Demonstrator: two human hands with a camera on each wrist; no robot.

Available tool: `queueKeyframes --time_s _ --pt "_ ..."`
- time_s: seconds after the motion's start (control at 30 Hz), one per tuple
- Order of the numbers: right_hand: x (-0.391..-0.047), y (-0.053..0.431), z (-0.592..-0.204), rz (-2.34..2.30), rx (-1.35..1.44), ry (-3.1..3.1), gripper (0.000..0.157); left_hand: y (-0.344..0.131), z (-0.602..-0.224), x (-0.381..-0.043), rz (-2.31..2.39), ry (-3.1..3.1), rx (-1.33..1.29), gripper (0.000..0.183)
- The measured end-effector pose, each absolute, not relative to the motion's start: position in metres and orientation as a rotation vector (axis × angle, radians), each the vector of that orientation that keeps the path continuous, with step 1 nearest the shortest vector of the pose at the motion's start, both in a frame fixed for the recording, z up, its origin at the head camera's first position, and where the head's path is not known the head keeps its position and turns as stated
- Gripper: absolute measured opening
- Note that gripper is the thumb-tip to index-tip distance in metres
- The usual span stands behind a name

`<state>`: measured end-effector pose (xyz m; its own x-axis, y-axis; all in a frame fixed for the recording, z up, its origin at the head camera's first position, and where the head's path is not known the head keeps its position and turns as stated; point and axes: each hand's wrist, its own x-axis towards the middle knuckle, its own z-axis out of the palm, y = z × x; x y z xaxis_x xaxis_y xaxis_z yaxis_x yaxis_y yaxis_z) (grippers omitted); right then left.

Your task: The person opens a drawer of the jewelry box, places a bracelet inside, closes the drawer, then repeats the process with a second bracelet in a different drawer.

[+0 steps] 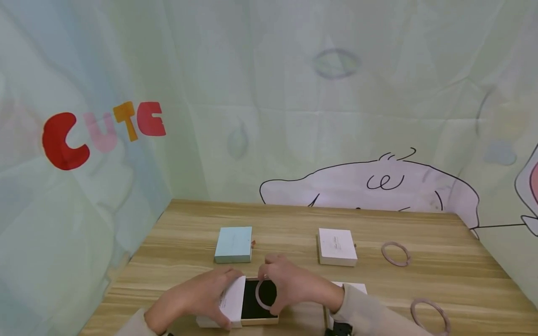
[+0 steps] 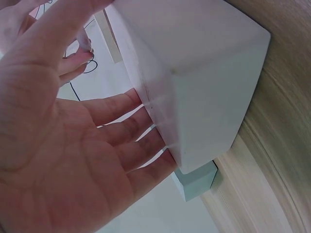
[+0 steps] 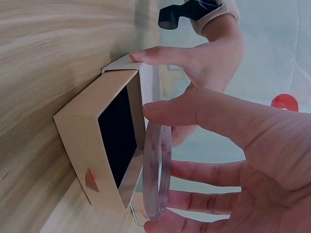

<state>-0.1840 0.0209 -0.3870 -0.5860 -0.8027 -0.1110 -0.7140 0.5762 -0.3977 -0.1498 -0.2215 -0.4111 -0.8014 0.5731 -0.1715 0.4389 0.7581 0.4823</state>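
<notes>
Closest to my head camera, at the bottom edge, are the person's sleeved arms (image 1: 378, 315); beyond them spreads the wood-grain table (image 1: 180, 238); at its near side sits a drawer-style box, its white cover (image 1: 233, 301) only partly over its cream tray (image 1: 260, 321); the left hand (image 1: 206, 290) has its grip clamped across that cover, thumb on the near edge, fingers on the far one, I judge to brace the box; the right hand (image 1: 289, 281) has its grip pinched on a pale purple bangle (image 3: 151, 170), thumb and fingertips at opposite sides, which I think keeps the ring level.

Farther back I see a light-blue box (image 1: 233, 243) and a white box (image 1: 337, 246), both closed, so I cannot tell what they contain; another white box (image 1: 355, 286) is mostly hidden by the right arm. My right wrist view puts the held bangle just above the tray's mouth, roughly parallel to it; whether it touches the rim I cannot tell; below it I see only black lining (image 1: 250, 303). Two loose bangles (image 1: 383, 250) lie on the table's right side, outside any box; smallest is the reddish-brown pull tab (image 3: 91, 180) on the tray's end, presumably for sliding it.
</notes>
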Motion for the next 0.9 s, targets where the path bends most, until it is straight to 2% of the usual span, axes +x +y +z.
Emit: queueKeyframes --time_s 0.9 --pt "-0.186 0.009 -0.396 -0.490 -1.236 2.496 0.054 -0.222 -0.412 -0.150 0.600 2.638 0.783 0.094"
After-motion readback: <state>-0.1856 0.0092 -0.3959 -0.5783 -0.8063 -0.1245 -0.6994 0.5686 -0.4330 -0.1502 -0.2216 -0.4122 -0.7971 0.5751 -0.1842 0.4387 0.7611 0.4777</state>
